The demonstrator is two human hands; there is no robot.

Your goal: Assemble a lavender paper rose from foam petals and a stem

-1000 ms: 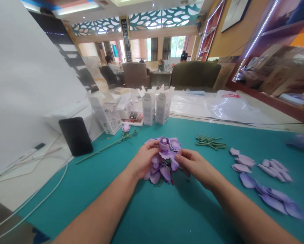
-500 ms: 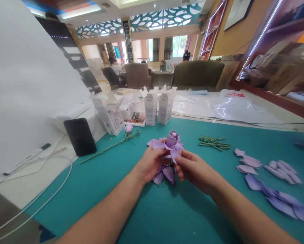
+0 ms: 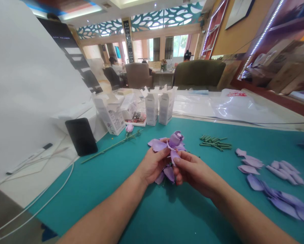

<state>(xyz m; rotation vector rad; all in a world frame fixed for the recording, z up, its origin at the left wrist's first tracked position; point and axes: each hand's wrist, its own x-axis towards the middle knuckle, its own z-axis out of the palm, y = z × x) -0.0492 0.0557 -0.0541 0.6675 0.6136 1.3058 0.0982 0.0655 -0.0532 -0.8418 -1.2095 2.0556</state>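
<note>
Roughly left to right: white board on the far left, with a black phone [image 3: 81, 136] propped against the white base at its foot. White cables [image 3: 35, 203] trail along the tabletop edge below it. Teal mat [image 3: 167, 210] covers the tabletop.

Containers at the back: three white cartons, flaps open. One carton [image 3: 110, 115] is tilted on the left; two more [image 3: 158, 106] stand upright side by side. Contents can't be seen from here. Between them lies a clear bag [image 3: 135, 117] with reddish items inside, too blurred to identify.

One finished purple bud on a green stem [image 3: 111, 146] lies flat on the mat in front of the cartons.

Centre: left hand [image 3: 153, 164] and right hand [image 3: 192, 171] both grip the purple flower [image 3: 173, 142], held just above the mat. Left fingers pinch an outer petal. Right fingers clamp the petals just under the bud.

Right of that: a pile of short green stem pieces [image 3: 214, 142], then loose purple petals [image 3: 268, 176] in small heaps on the mat, well apart from the hands.
</note>
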